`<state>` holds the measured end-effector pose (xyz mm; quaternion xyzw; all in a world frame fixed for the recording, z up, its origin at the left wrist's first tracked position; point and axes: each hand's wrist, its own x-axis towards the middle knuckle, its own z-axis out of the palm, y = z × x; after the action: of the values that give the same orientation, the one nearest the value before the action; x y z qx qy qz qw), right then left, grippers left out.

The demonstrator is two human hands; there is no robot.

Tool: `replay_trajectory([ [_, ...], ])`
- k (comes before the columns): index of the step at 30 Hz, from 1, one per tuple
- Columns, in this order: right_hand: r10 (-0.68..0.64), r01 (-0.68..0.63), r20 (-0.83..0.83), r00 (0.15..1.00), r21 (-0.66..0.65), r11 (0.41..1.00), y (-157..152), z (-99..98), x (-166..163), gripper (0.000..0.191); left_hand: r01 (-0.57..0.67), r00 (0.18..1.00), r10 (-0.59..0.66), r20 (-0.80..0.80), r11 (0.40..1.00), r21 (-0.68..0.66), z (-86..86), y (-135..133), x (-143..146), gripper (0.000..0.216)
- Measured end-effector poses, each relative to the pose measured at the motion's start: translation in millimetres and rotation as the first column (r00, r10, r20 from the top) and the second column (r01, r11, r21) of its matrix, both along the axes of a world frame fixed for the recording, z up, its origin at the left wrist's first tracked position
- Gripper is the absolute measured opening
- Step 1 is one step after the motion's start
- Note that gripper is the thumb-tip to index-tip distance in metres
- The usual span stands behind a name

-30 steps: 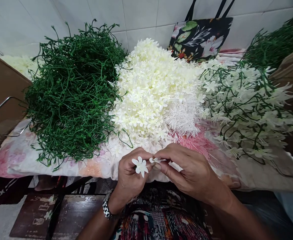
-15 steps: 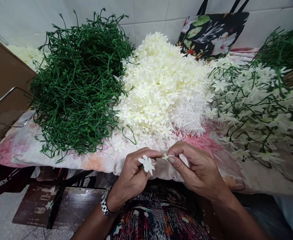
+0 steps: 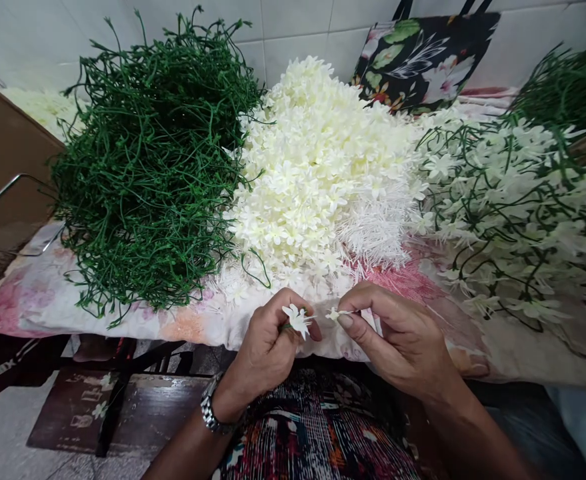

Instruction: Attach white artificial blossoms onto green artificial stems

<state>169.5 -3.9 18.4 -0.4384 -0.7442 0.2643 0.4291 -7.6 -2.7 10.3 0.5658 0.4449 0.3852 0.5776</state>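
My left hand is closed around the green stem of an artificial flower, whose white blossom stands out by the thumb; most of the stem is hidden in the fingers. Between the thumb and forefinger of my right hand a small white flower stamen is pinched, its tip towards the left hand. A narrow gap separates the two hands. Beyond them rises a heap of loose cream petals, with a bundle of white stamens at its right edge. A big pile of green plastic stems lies to the left.
Assembled white flowers on green stems are heaped at the right. A black floral bag leans on the tiled wall. On the left stand a brown box and a metal wire frame. Floral cloth covers the table.
My left hand has turned and its forefinger has drawn away from the stamen, so the blossom faces more to the right. The right hand keeps its pinch. The view has shifted slightly.
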Motion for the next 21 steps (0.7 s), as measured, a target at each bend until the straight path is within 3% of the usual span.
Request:
replay_trajectory([
  [9,0.031,-0.031,-0.008,0.999,0.006,0.999,3.7,10.4,-6.3,0.008,-0.108,0.994,0.104,0.031,0.966,0.233,-1.0,5.4,3.2,0.009],
  [21,0.149,-0.155,0.138,0.979,0.036,0.987,7.2,3.7,-6.5,0.012,-0.018,0.991,0.062,-0.119,0.938,0.345,-2.2,7.8,4.2,0.018],
])
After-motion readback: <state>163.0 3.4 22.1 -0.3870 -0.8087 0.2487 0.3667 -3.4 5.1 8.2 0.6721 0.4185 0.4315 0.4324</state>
